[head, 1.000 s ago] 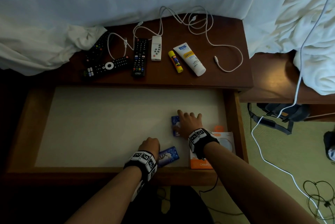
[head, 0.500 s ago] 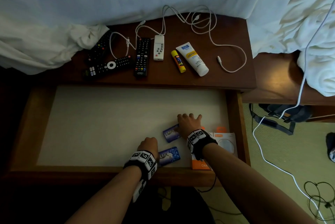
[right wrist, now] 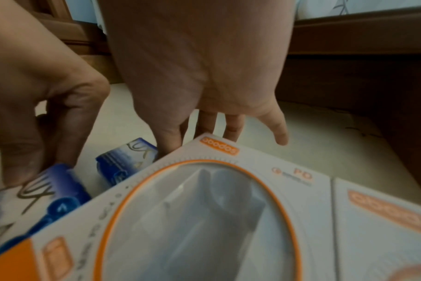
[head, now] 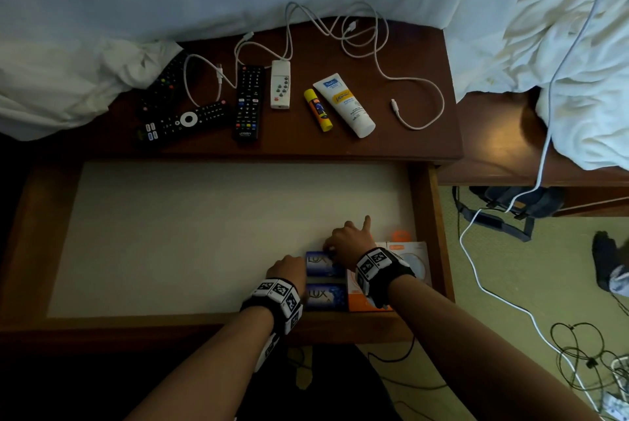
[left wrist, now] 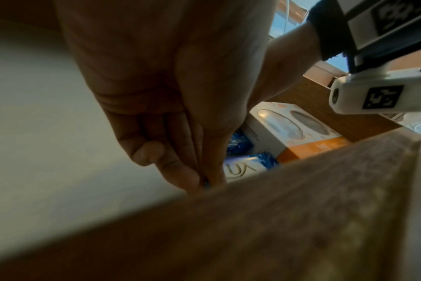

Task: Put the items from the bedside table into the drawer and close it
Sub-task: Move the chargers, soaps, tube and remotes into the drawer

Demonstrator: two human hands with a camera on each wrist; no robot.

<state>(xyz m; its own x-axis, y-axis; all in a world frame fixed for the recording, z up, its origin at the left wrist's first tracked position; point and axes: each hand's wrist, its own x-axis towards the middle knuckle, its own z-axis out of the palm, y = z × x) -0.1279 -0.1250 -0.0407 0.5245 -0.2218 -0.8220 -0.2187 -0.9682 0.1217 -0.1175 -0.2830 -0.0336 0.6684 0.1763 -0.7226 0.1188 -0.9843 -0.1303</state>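
At the drawer's [head: 431,233] front right corner, beside an orange box [head: 413,259], the left hand [head: 289,267] is pinching the near soap bar [head: 325,296]; the right hand [head: 349,243], fingers straight, is pressing the far soap bar [head: 320,265].

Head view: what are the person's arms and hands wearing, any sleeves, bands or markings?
Both forearms are bare, with no sleeves or gloves. Behind the left hand and the right hand sits a black wristband, the left band and the right band, each faced with white tiles bearing black square codes. A white camera pod with a similar code hangs under the right band.
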